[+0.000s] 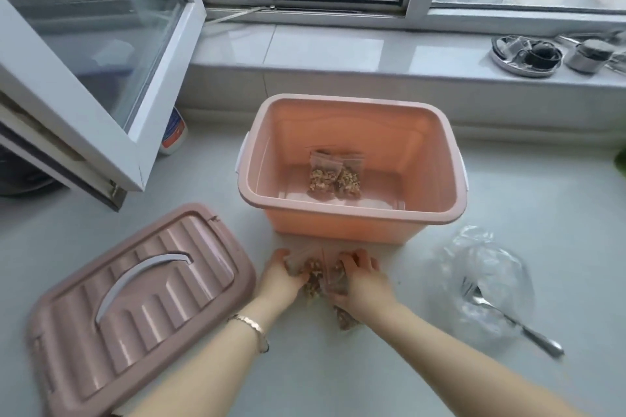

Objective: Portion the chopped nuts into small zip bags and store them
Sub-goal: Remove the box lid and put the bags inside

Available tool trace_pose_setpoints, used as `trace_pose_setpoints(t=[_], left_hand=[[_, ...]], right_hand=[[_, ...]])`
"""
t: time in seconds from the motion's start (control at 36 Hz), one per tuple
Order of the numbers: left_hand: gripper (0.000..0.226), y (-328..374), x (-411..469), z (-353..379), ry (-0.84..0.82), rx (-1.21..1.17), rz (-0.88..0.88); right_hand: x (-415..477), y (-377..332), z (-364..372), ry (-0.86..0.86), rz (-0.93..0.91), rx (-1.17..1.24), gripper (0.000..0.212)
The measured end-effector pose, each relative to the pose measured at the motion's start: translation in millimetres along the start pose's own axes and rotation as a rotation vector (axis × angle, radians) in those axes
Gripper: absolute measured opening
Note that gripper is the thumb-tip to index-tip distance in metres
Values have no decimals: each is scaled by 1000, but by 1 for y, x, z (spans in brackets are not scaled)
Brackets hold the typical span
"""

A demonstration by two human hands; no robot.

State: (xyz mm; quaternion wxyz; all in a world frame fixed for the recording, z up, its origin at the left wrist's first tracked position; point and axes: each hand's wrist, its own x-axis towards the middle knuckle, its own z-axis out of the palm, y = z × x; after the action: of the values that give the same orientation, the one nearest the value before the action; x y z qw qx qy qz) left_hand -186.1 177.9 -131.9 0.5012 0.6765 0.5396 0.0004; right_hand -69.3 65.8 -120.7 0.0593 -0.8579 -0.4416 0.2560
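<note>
As two nut-filled zip bags sit side by side just before the pink box, long axes running away from the person, zip ends toward it, left hand and right hand each grip one. Two more bags lie inside.

The storage box is salmon pink with white side latches, while its lid is a duskier mauve pink, ribbed in parallel ridges, with a pale grey-white handle. The zip bags are clear and the chopped nuts inside show tan and brown; the crumpled plastic bag is clear too, and the metal utensil on it is silver. The surface is pale grey-white, the window frame white, the bottle white with a blue and orange label, and the bracelet pale gold.
</note>
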Motion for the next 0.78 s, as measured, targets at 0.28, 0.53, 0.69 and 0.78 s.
trace_pose_setpoints(t=[0.28,0.53,0.69,0.78], left_hand=[[16,-1,5,9,9,-191,-58],[22,16,-7,11,-47,-391,-153],[18,24,-16,14,-75,-593,-249],[15,23,-21,14,-95,-647,-209]], right_hand=[[4,3,8,133,90,112,46],[13,9,9,133,13,-11,40],[13,18,12,115,17,218,36],[8,21,6,105,71,300,25]])
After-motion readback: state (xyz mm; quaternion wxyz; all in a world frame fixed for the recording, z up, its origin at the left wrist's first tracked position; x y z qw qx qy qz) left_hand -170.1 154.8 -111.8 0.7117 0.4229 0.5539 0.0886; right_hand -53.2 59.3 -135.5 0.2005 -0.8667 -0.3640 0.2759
